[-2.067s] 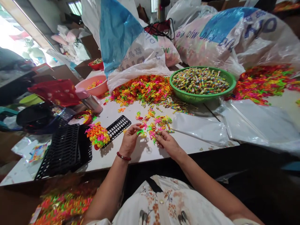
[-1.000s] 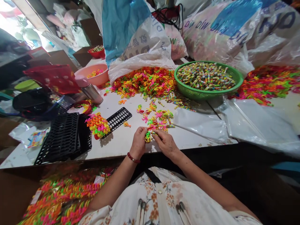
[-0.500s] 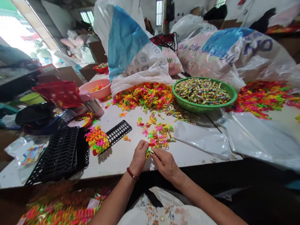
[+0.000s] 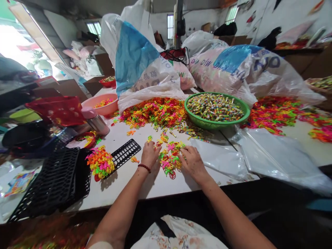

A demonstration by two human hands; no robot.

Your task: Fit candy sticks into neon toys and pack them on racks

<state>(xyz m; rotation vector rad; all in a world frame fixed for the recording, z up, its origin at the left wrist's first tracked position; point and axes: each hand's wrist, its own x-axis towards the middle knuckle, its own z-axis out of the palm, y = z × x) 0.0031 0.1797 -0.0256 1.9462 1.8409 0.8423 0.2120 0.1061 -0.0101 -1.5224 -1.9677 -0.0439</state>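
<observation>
My left hand, with a dark red bead bracelet at the wrist, reaches down among small coloured plastic pieces on the white table. Its fingers are bent together at the tips, and what lies between them is hidden. Opposite it, my right hand rests at the right edge of a small heap of pink, yellow, green and red plastic pieces, thumb and fingers apart. Left of my hands lies a black slotted rack, its near end covered by a cluster of bright plastic pieces.
Behind the small heap spreads a large pile of coloured pieces. A green basket holds many small striped tubes. Clear plastic bags lie right. Stacked black racks, a flask and a pink basin stand left.
My hands were together at the table's front edge, handling small coloured pieces. Now they are apart and further forward, left hand to the left and right hand beside the heap. The view has shifted slightly.
</observation>
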